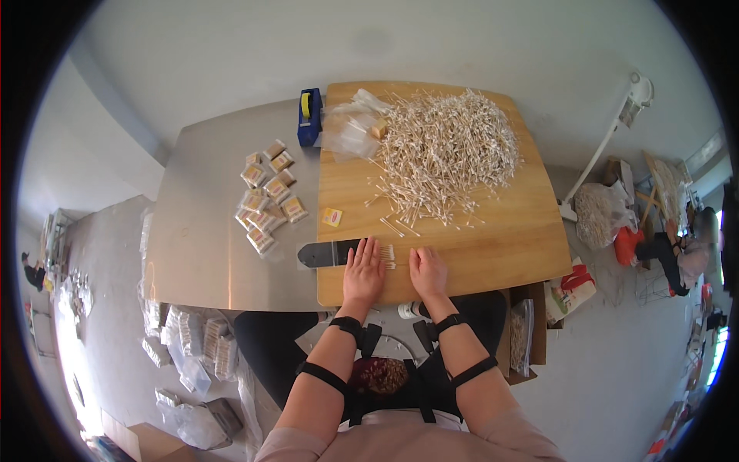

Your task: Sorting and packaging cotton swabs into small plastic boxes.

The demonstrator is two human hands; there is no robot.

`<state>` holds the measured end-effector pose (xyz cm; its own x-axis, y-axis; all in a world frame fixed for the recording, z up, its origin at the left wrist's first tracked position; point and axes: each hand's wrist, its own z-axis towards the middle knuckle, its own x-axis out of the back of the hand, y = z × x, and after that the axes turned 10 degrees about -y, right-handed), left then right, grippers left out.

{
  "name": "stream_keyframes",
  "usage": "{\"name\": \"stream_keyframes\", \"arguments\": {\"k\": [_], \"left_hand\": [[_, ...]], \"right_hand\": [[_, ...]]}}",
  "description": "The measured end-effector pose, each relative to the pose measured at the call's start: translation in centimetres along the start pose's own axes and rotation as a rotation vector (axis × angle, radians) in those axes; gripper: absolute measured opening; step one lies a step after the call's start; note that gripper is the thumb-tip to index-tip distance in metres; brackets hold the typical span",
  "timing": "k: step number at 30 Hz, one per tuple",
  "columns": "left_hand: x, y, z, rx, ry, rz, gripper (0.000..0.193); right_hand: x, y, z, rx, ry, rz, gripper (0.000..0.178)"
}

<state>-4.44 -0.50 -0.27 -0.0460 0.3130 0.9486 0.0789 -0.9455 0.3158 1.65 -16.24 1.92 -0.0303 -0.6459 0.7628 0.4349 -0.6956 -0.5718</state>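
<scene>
My left hand [365, 269] lies flat, fingers stretched forward together, over the right end of a flat dark grey strip [323, 254] with a rounded left end. A few cotton swabs [388, 252] stick out from under its right side, tips to the right. Close by on the wooden board, my right hand [428, 272] is closed with its fingers curled in; whatever it may hold is hidden. Ahead of both hands lie a few loose cotton swabs [399, 227] and a small yellow card [332, 216]. Behind them rises a large heap of cotton swabs [450, 146].
Small packs of swabs [265, 200] are piled on the metal tabletop [200, 231] at left. A blue tape dispenser [309, 115] and clear plastic bags [350, 131] sit at the back. A white lamp arm [596, 154] rises at right; an open carton [531, 331] stands below the board.
</scene>
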Motion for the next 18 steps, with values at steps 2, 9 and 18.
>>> {"name": "stream_keyframes", "arguments": {"k": [2, 9, 18], "left_hand": [[0.2, 0.2, 0.1, -0.002, -0.016, 0.027, 0.054], [0.6, 0.1, 0.8, 0.008, -0.011, 0.043, 0.054], [0.8, 0.1, 0.3, 0.028, -0.075, 0.051, 0.055]], "right_hand": [[-0.1, 0.1, -0.3, -0.004, 0.010, -0.005, 0.013], [0.7, 0.3, 0.1, -0.075, -0.101, 0.286, 0.005], [0.3, -0.3, -0.8, 0.016, -0.013, 0.168, 0.009]]}}
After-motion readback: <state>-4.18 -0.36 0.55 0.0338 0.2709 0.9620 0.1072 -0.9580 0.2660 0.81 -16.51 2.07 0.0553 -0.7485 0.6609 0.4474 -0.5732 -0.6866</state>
